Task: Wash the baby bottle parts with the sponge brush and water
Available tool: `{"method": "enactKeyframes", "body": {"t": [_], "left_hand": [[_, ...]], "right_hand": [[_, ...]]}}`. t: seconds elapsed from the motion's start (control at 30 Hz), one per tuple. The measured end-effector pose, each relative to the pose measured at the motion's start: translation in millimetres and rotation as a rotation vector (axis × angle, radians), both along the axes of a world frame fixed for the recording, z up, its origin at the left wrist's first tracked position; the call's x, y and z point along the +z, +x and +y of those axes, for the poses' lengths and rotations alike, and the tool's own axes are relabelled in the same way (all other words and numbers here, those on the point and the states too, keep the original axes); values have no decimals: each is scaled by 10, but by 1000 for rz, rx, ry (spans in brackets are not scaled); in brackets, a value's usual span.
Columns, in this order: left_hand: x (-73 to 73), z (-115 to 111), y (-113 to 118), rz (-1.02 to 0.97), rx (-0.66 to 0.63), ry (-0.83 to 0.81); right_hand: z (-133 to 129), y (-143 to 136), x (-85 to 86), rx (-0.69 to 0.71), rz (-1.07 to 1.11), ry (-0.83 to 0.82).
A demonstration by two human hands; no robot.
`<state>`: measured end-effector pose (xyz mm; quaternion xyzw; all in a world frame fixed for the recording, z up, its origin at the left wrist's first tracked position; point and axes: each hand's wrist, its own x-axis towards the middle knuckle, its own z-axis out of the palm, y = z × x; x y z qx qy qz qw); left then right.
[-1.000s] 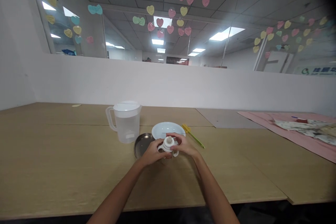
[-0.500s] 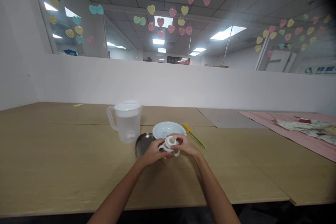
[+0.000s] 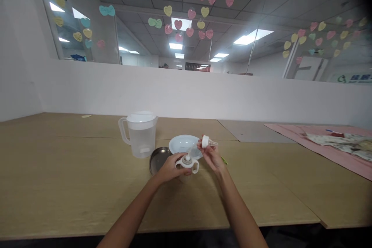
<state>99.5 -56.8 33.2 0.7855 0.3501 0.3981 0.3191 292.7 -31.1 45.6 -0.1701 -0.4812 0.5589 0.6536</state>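
My left hand [image 3: 171, 167] is wrapped round a baby bottle [image 3: 188, 166] with white side handles, held upright over the table. Above and to the right, my right hand [image 3: 211, 158] grips the bottle's nipple cap [image 3: 206, 142], a white ring with a clear teat pointing right. A thin clear straw seems to run from the cap down to a small white weight [image 3: 187, 157] at the bottle's mouth. Just behind the bottle lies a white bowl [image 3: 177, 143]. A round metal dish [image 3: 158, 159] sits beside my left hand, partly covered by it.
A clear plastic pitcher [image 3: 142, 137] with a lid and handle stands at the back left. Behind my right hand the green handle tip of a brush [image 3: 224, 160] shows. A pink cloth [image 3: 296, 133] with things on it covers the far right. A white wall rises behind.
My right hand has lifted the nipple cap off the bottle, up and to the right, drawing out the straw. My left hand has stayed on the bottle.
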Motion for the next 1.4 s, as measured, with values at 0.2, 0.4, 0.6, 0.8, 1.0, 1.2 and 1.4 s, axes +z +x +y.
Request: {"method": "enactKeyframes", "body": {"t": [0.2,0.4,0.6,0.8,1.0,1.2,1.4], "left_hand": [[149,31,-21,-17,180,72],[470,62,214,-50,154,188],[573,162,308,-28,167,199],[488,469,138,-106,247,98],[280,812,-4,127,125,112],[207,908,-35,384,1,22],[432,775,62,300,53,68]], "right_hand": [[-16,-19,35,-42,98,5],[-23,-89,11,18,60,1],[36,-46,-8,-11,70,32],[120,22,-26,-49,151,-41],[126,15,-44,-101,108,-59],[120,-61,-77,-84,8,-47],[121,-136,-93,-154,-72,-66]]}}
